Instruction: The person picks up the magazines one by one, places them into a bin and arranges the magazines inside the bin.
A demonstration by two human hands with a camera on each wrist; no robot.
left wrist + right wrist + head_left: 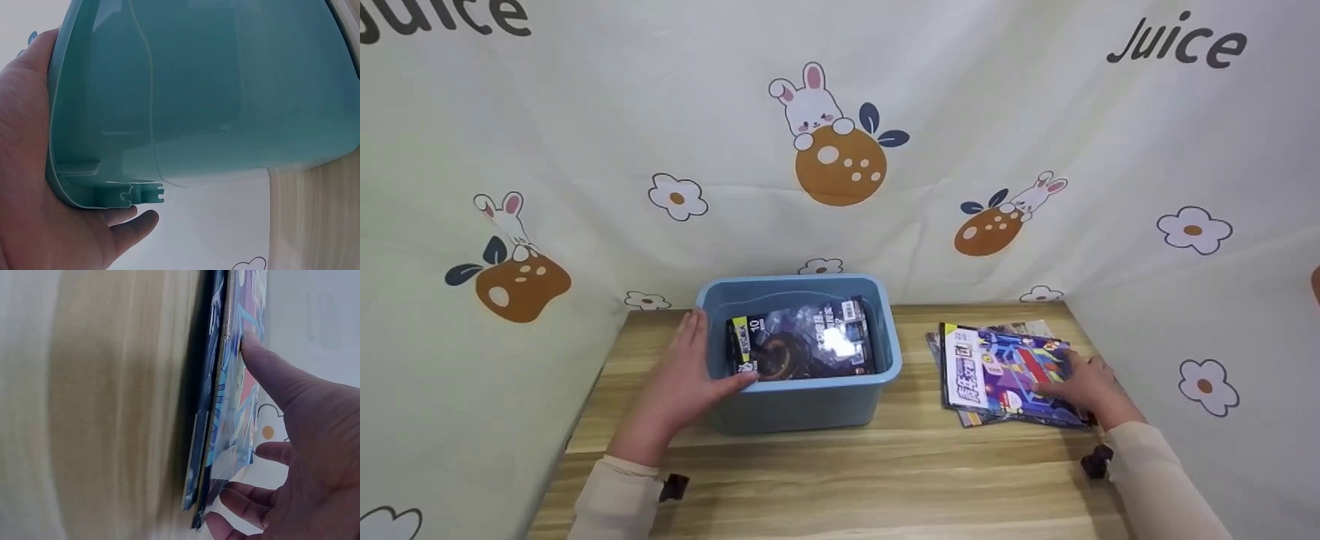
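Left hand (681, 381) grips blue plastic bin (802, 409) | right hand (1089, 388) pinches glossy purple magazine (1006, 373) | slick, bendy, I reckon: edge hold

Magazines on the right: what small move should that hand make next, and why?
Probably raise the top magazine slightly: the right hand has its thumb on the cover and fingers beside its edge, while the left hand holds the blue bin, where a dark magazine lies.
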